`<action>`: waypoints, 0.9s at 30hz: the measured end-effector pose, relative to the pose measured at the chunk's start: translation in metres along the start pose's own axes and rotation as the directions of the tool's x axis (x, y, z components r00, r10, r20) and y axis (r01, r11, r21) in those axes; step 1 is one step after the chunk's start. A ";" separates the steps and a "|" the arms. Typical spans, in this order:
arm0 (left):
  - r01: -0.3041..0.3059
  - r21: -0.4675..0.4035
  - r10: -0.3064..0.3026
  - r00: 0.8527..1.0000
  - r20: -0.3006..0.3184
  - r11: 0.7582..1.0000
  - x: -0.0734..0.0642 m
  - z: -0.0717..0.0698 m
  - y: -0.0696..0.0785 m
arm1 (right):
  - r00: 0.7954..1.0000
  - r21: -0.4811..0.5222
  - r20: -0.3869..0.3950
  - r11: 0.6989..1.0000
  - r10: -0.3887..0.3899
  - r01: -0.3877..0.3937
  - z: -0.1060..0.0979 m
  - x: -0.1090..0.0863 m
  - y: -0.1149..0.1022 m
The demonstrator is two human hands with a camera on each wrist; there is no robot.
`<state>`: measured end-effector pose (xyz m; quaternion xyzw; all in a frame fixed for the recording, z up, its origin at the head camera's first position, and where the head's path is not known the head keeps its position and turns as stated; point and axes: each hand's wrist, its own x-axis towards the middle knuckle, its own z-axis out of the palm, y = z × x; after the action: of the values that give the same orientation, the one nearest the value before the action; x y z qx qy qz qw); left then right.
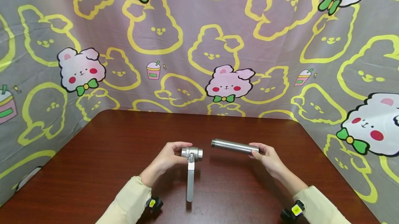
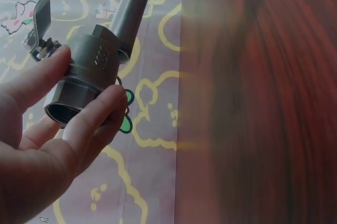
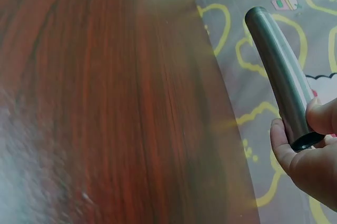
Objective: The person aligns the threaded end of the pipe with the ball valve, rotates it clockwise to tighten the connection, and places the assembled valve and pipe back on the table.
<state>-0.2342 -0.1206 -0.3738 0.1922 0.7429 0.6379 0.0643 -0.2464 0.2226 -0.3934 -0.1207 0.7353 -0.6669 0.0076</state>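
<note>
My left hand [image 1: 169,156] grips a steel ball valve [image 1: 195,152] by its left end, thumb and fingers round the body. The valve's long flat lever [image 1: 190,182] points toward me. In the left wrist view the valve [image 2: 87,71] shows an open threaded port at its near end. My right hand [image 1: 268,158] pinches the right end of a steel pipe [image 1: 233,146]. The pipe's threaded left end points at the valve, with a gap between them. In the right wrist view the pipe [image 3: 281,74] tilts, its near end between thumb and fingers.
Both hands are above a dark red-brown wooden table [image 1: 149,130]. A grey curtain [image 1: 184,61] with yellow cartoon outlines stands along the table's back and sides. Each wrist carries a small black camera, the left one [image 1: 154,203] near the table's front.
</note>
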 end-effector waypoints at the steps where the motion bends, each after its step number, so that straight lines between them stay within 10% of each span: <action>1: -0.001 0.008 0.001 1.000 -0.003 1.000 0.000 0.000 0.000 | 1.000 0.003 0.005 1.000 -0.002 0.002 0.001 -0.001 0.000; 27: -0.033 0.002 0.033 0.999 -0.008 0.999 0.005 0.001 -0.001 | 0.999 0.022 0.036 1.000 0.006 -0.007 0.020 -0.020 -0.013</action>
<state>-0.2382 -0.1180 -0.3744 0.2018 0.7404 0.6391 0.0508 -0.2212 0.2060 -0.3860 -0.1302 0.7279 -0.6728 0.0244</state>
